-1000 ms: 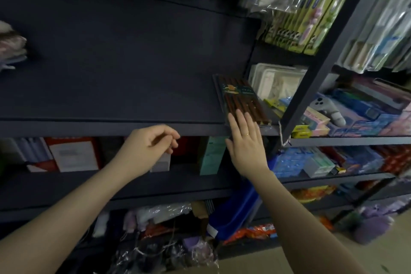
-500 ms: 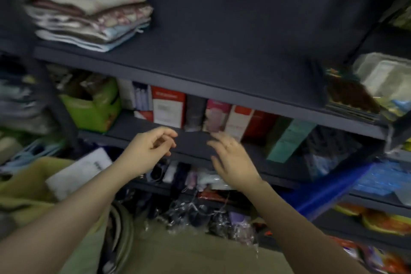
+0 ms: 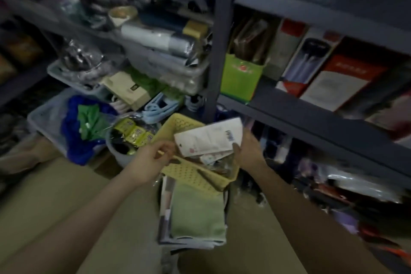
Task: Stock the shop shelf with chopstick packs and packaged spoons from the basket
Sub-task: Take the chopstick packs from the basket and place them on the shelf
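Observation:
A yellow perforated basket (image 3: 191, 177) rests on a stack of folded cloths low in front of the dark shelving. On top of its contents lies a white flat pack with a barcode (image 3: 209, 138). Smaller packs (image 3: 211, 158) and brownish items lie under it, too blurred to name. My right hand (image 3: 250, 151) is at the pack's right end, thumb on its top face and fingers behind it. My left hand (image 3: 153, 159) hovers at the basket's left rim with its fingers curled and nothing clearly in them.
A dark shelf board (image 3: 289, 115) to the right carries a green box (image 3: 241, 78) and red-and-white boxes (image 3: 340, 82). Left of the upright post (image 3: 219, 51) are bins of wrapped goods. A grey tub (image 3: 121, 151) and a green towel (image 3: 198, 213) adjoin the basket.
My view has swung from the upper shelf with the chopstick pack down and left to the basket. My right hand left the shelf and now grips the white pack; the left stays curled.

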A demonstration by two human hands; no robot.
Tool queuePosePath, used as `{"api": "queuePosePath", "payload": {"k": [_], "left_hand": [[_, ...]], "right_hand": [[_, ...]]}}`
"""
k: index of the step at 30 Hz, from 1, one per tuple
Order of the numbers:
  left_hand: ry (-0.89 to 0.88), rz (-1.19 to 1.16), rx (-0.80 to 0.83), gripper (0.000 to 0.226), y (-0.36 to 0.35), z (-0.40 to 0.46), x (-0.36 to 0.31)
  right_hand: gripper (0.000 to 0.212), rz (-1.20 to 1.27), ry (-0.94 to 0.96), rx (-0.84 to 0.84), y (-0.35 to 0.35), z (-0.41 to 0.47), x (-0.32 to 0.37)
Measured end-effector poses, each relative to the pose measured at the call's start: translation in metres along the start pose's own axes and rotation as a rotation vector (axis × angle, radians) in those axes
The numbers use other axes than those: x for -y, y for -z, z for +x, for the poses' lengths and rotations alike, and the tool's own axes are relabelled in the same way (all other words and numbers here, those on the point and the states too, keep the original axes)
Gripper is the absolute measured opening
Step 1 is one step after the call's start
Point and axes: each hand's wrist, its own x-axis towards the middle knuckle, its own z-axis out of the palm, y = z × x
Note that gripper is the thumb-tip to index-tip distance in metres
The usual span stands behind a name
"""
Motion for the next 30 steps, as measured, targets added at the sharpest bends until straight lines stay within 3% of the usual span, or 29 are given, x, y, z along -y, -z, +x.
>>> {"api": "queuePosePath", "payload": {"k": [5, 10, 14, 16, 18, 21, 24, 27, 30], "left_hand": [[0.015, -0.049, 0.068, 0.021, 0.010, 0.037, 0.049], [0.072, -0.173, 0.152, 0.019, -0.004, 0.068, 0.087], [0.125, -0.250, 0.168, 0.018, -0.014, 0.073, 0.099], [0.130, -0.261, 0.172, 0.018, -0.017, 0.076, 0.097], [0.190, -0.407, 0.185, 0.017, -0.020, 0.081, 0.091], [0.367, -0.615, 0.211, 0.010, -0.023, 0.086, 0.076], [0.469, -0.692, 0.238, 0.024, -0.022, 0.087, 0.060], [0.485, -0.807, 0.247, 0.042, -0.020, 0.081, 0.047], [0.506, -0.934, 0.283, 0.051, -0.018, 0.072, 0.032]], "right_hand": [[0.074, 0.034, -0.290, -0.108, -0.050, 0.057, 0.008], [0.076, 0.038, -0.418, -0.304, -0.070, 0.084, -0.002], [0.081, 0.163, -0.519, -0.278, -0.074, 0.085, -0.012], [0.071, 0.147, -0.536, -0.284, -0.070, 0.083, -0.012], [0.047, 0.146, -0.434, -0.228, -0.065, 0.074, -0.005], [0.017, 0.265, -0.138, -0.172, -0.063, 0.040, 0.018], [0.025, 0.156, 0.092, -0.340, -0.056, -0.005, 0.046], [0.019, -0.022, 0.347, -0.543, -0.045, -0.049, 0.064], [0.024, -0.035, 0.535, -0.622, -0.044, -0.073, 0.070]]}}
